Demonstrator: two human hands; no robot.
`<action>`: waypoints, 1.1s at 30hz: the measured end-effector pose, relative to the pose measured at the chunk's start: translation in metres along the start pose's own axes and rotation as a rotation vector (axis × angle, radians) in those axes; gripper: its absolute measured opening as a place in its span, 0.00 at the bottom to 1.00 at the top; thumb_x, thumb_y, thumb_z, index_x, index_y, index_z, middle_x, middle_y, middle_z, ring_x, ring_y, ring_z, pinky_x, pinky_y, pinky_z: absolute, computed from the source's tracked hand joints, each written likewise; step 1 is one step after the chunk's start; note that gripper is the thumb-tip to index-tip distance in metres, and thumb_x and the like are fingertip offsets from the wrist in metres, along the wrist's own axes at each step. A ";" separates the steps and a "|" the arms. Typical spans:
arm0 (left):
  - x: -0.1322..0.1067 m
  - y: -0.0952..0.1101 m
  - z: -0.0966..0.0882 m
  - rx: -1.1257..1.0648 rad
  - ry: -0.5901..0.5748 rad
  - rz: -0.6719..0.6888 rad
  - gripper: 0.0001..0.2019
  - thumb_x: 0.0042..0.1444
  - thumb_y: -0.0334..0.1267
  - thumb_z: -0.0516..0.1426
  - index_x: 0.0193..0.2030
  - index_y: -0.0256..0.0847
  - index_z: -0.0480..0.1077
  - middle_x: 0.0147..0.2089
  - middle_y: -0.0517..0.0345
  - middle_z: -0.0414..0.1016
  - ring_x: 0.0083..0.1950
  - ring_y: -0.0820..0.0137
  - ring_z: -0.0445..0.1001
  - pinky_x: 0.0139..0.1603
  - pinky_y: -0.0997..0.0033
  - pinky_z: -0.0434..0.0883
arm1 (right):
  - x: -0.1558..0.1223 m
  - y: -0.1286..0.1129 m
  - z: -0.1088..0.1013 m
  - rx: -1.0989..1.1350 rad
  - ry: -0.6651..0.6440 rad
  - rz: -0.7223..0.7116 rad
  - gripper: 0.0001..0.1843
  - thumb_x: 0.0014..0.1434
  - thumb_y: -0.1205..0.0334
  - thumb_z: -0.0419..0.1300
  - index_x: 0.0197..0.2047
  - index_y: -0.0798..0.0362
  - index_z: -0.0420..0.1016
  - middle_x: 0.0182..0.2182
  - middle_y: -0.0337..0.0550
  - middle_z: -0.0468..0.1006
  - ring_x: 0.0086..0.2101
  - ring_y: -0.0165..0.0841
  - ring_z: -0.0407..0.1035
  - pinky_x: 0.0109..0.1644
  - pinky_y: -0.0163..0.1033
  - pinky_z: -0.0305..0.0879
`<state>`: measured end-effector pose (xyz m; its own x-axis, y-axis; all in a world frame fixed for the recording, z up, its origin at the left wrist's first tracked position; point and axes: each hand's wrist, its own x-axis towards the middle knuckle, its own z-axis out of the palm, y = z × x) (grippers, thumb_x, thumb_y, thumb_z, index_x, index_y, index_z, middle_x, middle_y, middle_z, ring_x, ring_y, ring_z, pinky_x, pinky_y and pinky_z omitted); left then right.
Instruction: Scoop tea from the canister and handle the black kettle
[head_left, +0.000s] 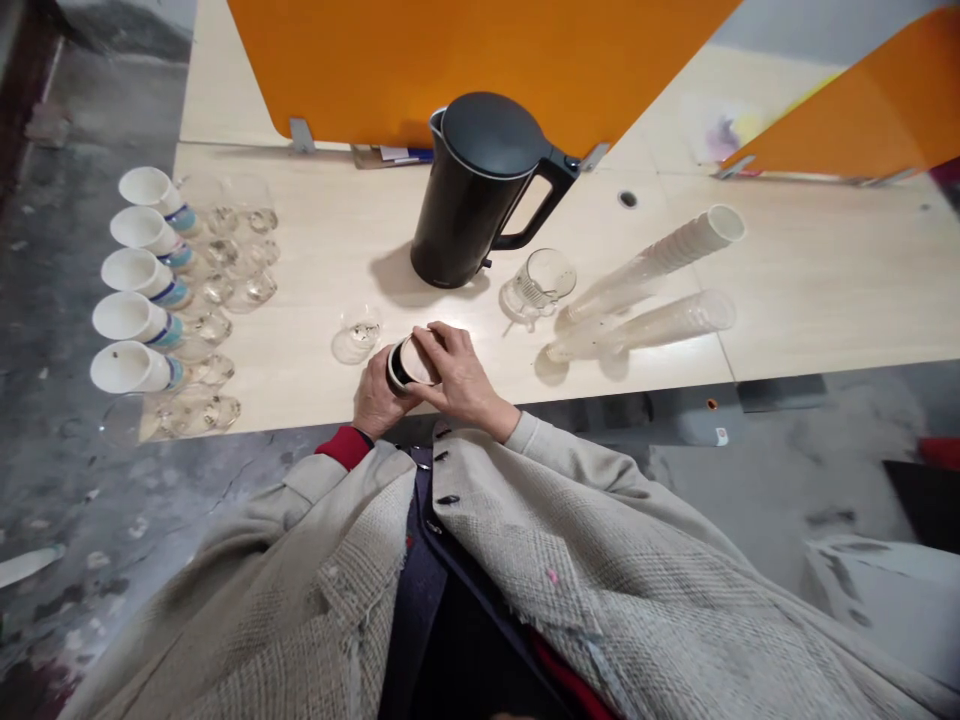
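Observation:
My left hand and my right hand are both closed round a small round dark container with a pale top, held just above the near edge of the light wooden table. My right fingers lie over its top. A clear plastic cup stands on the table just left of my hands. A black electric kettle stands behind them, lid shut, handle pointing right.
A row of white paper cups and several clear cups line the table's left end. A clear glass mug sits right of the kettle. Two long cup stacks lie on their sides. Orange partitions stand behind.

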<state>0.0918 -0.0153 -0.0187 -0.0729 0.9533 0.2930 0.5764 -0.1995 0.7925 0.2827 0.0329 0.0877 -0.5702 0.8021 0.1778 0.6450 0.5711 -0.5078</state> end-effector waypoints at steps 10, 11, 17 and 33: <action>-0.003 -0.008 0.004 0.005 0.003 0.028 0.45 0.57 0.63 0.68 0.72 0.41 0.60 0.68 0.37 0.75 0.67 0.50 0.78 0.69 0.49 0.75 | 0.004 -0.017 0.020 -0.180 -0.110 0.042 0.46 0.70 0.32 0.57 0.80 0.52 0.59 0.72 0.62 0.62 0.66 0.59 0.59 0.73 0.65 0.56; -0.003 -0.008 0.004 0.012 0.010 0.031 0.44 0.57 0.61 0.68 0.72 0.40 0.60 0.68 0.37 0.75 0.67 0.50 0.78 0.69 0.49 0.75 | 0.005 -0.017 0.021 -0.187 -0.115 0.046 0.45 0.70 0.34 0.58 0.79 0.52 0.59 0.73 0.62 0.62 0.66 0.59 0.59 0.74 0.65 0.56; -0.001 -0.004 0.004 0.011 -0.009 0.006 0.48 0.52 0.57 0.73 0.72 0.39 0.60 0.67 0.35 0.75 0.66 0.48 0.78 0.68 0.45 0.75 | 0.008 -0.016 0.024 -0.167 -0.127 0.026 0.47 0.66 0.41 0.68 0.78 0.55 0.59 0.72 0.66 0.63 0.62 0.59 0.64 0.69 0.65 0.65; -0.015 -0.047 -0.061 0.265 0.123 0.049 0.13 0.71 0.43 0.57 0.55 0.42 0.77 0.55 0.45 0.84 0.58 0.56 0.80 0.62 0.50 0.79 | 0.090 0.025 -0.003 -0.032 0.201 -0.017 0.51 0.60 0.54 0.71 0.80 0.50 0.55 0.69 0.62 0.61 0.70 0.57 0.58 0.75 0.64 0.60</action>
<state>0.0162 -0.0345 -0.0275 -0.1280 0.9063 0.4028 0.7731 -0.1632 0.6129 0.2488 0.1199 0.0938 -0.4699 0.8092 0.3527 0.6541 0.5875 -0.4764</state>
